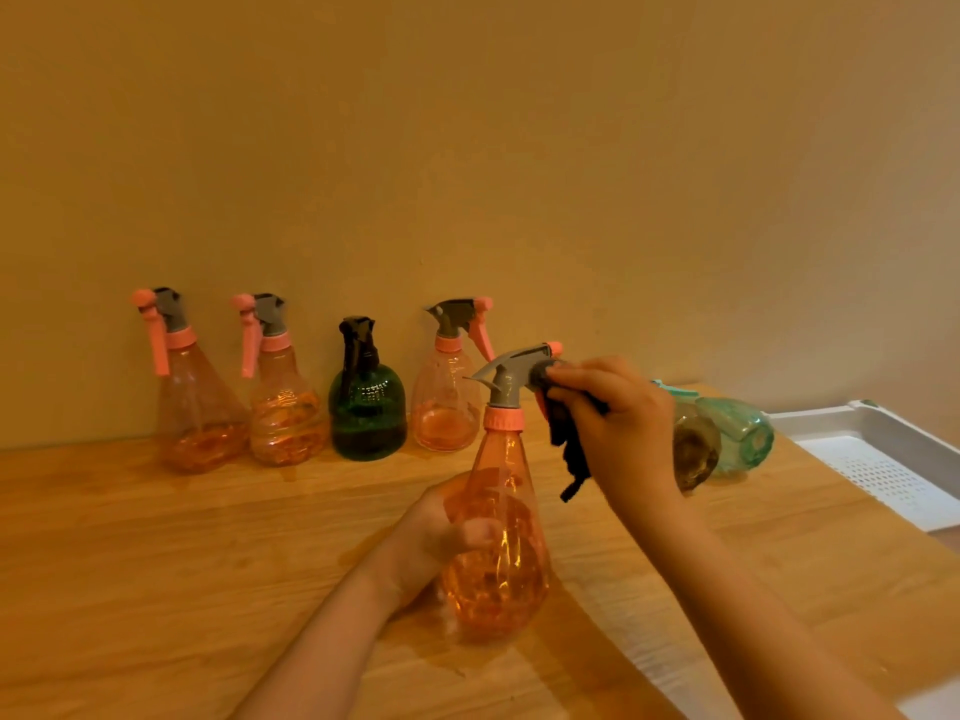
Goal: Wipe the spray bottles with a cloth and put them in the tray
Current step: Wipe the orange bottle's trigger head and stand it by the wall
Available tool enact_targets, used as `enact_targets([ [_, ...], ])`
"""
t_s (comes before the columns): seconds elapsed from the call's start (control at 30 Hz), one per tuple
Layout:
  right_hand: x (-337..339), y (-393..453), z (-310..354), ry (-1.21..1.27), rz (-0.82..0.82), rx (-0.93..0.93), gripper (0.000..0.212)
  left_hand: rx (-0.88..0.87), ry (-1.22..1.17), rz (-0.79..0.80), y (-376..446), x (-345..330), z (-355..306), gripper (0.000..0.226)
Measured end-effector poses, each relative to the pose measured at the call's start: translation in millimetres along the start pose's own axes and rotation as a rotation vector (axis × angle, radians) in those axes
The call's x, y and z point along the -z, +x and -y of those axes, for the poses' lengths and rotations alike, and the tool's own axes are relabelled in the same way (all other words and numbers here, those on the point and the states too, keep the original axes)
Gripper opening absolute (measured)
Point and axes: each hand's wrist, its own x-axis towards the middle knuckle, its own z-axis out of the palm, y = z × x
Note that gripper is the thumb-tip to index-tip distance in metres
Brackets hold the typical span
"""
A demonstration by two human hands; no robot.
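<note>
An orange spray bottle (501,543) with a grey trigger head stands upright at the middle of the wooden table. My left hand (441,532) grips its body from the left. My right hand (623,428) presses a dark cloth (569,449) against the front of the trigger head, and the cloth's tail hangs down beside the neck. A white perforated tray (883,459) lies at the right edge of the table, nothing visible in it.
Three orange bottles (200,407) (283,407) (449,397) and a dark green bottle (368,407) stand in a row against the wall. Behind my right hand a brownish bottle (693,449) and a teal bottle (743,433) lie on their sides. A white surface (930,706) shows at the lower right.
</note>
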Motion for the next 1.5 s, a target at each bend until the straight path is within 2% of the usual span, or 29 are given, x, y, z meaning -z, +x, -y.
enact_targets([
  [0.1, -0.9, -37.7, -6.9, -0.069, 0.121, 0.060, 0.017, -0.002, 0.006, -0.003, -0.1, -1.1, -1.8, 0.065],
  [0.17, 6.4, -55.6, -7.5, -0.075, 0.141, 0.058, 0.016, -0.002, 0.019, 0.024, 0.1, -3.1, -3.6, 0.060],
  [0.37, 26.9, -17.3, 2.6, -0.040, -0.110, 0.004, 0.021, -0.006, -0.008, 0.015, 1.6, -2.9, -1.7, 0.065],
  [0.47, 17.4, -5.2, 2.0, -0.033, -0.065, 0.034, 0.019, -0.014, -0.018, 0.012, 2.2, -2.2, -0.5, 0.069],
  [0.6, 8.5, -30.6, -10.8, -0.114, 0.039, 0.066, 0.017, -0.007, -0.003, 0.002, 1.8, -0.6, -1.4, 0.066],
  [0.73, 21.1, -29.4, -3.3, -0.102, -0.045, 0.028, 0.018, 0.016, -0.005, 0.023, 1.4, -2.4, -3.7, 0.067],
  [0.83, 19.3, -0.8, 9.4, -0.084, -0.083, 0.051, 0.017, 0.012, 0.012, 0.025, 1.8, -2.9, -3.7, 0.080],
  [1.0, 3.1, 13.0, 13.2, -0.089, 0.037, 0.139, 0.016, 0.017, 0.015, 0.016, 1.4, -1.9, -1.5, 0.086],
  [1.07, -0.5, -7.3, 4.4, -0.114, 0.107, 0.148, 0.015, 0.030, -0.010, 0.009, 2.3, -0.2, -1.1, 0.076],
  [1.13, 3.5, -28.1, -6.5, -0.085, 0.131, 0.096, 0.018, 0.036, -0.034, 0.003, 2.8, 0.2, -0.1, 0.068],
  [1.33, 25.2, -56.7, -22.0, 0.020, -0.046, -0.115, 0.024, 0.036, -0.067, 0.004, 5.2, 0.2, 1.0, 0.068],
  [1.5, 21.2, -88.5, -34.0, 0.002, -0.046, -0.262, 0.024, 0.011, -0.031, -0.009, 2.7, 4.9, -1.6, 0.084],
])
